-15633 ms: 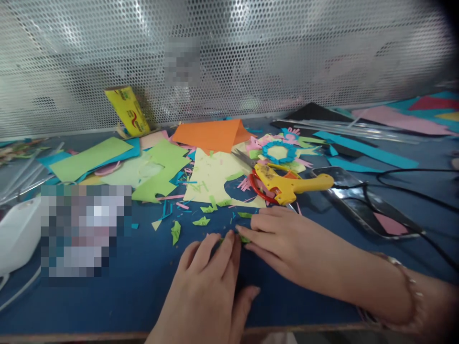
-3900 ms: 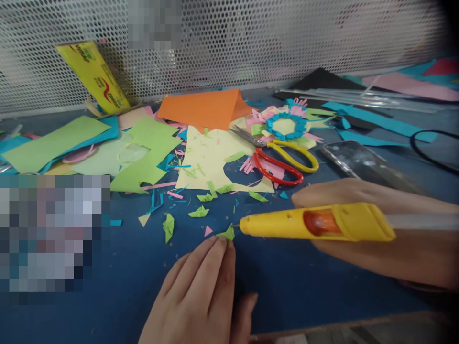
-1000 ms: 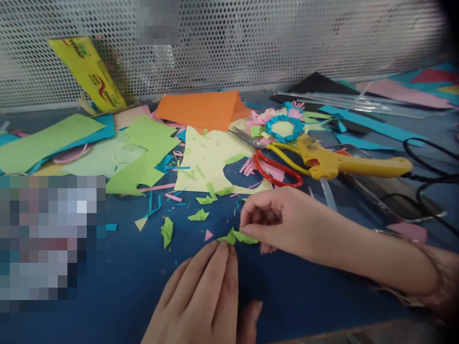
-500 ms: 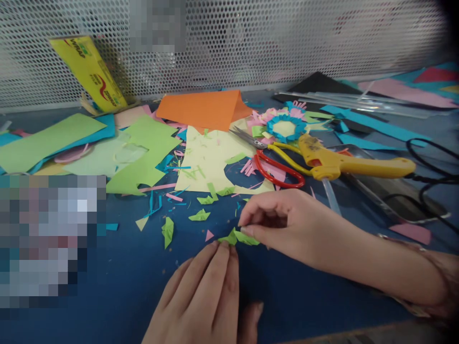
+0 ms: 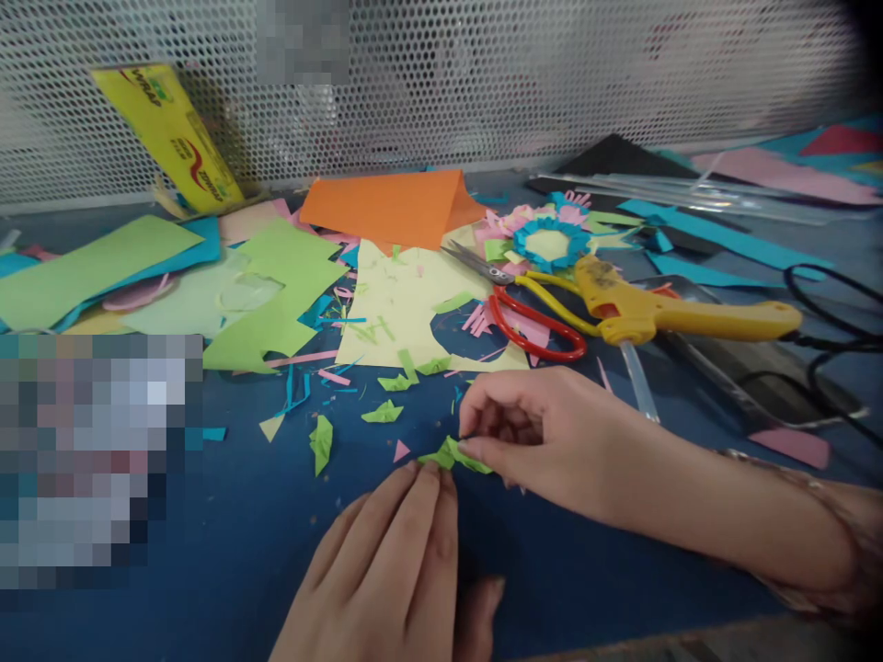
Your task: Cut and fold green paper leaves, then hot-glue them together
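On the dark blue table, my left hand (image 5: 386,561) lies with its fingers stretched out side by side, fingertips on the near edge of a folded green paper piece (image 5: 441,455). My right hand (image 5: 552,432) is curled, thumb and index finger close together over a second green piece (image 5: 475,460) that touches the first; whatever is between those fingertips is too small to make out. More folded green pieces, one (image 5: 321,445) to the left and one (image 5: 383,412) further back, lie near a small pink triangle (image 5: 401,450).
Red-and-yellow-handled scissors (image 5: 538,336) and a yellow glue gun (image 5: 690,317) with a black cord lie behind my right hand. Cut paper, an orange folded sheet (image 5: 386,210) and a yellow wrap box (image 5: 172,138) stand before a perforated metal panel (image 5: 428,92).
My right hand's lower fingers have shifted slightly, now showing below the thumb. My left hand stays almost in place on the green piece.
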The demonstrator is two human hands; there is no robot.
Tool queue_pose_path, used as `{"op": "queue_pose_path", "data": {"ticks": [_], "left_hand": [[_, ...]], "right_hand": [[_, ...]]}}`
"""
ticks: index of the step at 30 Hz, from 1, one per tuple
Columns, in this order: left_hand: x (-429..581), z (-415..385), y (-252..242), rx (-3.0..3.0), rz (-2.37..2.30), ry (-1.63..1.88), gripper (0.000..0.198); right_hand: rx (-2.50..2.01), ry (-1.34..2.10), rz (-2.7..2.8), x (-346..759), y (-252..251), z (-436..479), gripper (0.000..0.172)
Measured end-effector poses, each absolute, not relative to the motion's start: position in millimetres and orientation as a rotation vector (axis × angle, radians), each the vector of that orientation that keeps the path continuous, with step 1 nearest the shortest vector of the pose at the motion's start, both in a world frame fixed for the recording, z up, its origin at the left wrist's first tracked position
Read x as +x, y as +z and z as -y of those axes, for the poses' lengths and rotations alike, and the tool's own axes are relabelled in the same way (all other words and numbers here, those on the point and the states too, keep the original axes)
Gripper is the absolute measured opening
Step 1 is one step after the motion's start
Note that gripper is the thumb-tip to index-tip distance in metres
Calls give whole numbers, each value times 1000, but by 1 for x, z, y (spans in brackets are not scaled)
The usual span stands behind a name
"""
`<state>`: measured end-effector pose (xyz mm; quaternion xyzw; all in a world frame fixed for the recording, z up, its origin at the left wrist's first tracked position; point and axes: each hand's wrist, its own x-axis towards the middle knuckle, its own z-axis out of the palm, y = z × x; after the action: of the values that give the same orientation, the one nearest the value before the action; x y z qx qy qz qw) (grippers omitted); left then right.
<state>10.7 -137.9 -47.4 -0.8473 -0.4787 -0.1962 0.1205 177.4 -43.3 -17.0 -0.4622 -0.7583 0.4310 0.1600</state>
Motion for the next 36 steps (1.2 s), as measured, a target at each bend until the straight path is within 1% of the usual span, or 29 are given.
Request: {"op": "queue_pose_path", "data": {"ticks": [9, 18, 25, 36], "left_hand": [[11, 138, -46, -2477, 1409, -556, 39], [13, 137, -44, -2480, 1463, -541, 40], [16, 137, -42, -2458, 1509, -482, 44], [15, 138, -41, -2469, 1490, -478, 42]], "right_hand": [[-1354, 1150, 2249, 173, -9, 45, 11], [-1322, 1052, 2326, 175, -11, 45, 11], [-1214, 953, 2394, 180, -14, 43, 11], [-1155, 790, 2447, 181, -17, 46, 14]]}}
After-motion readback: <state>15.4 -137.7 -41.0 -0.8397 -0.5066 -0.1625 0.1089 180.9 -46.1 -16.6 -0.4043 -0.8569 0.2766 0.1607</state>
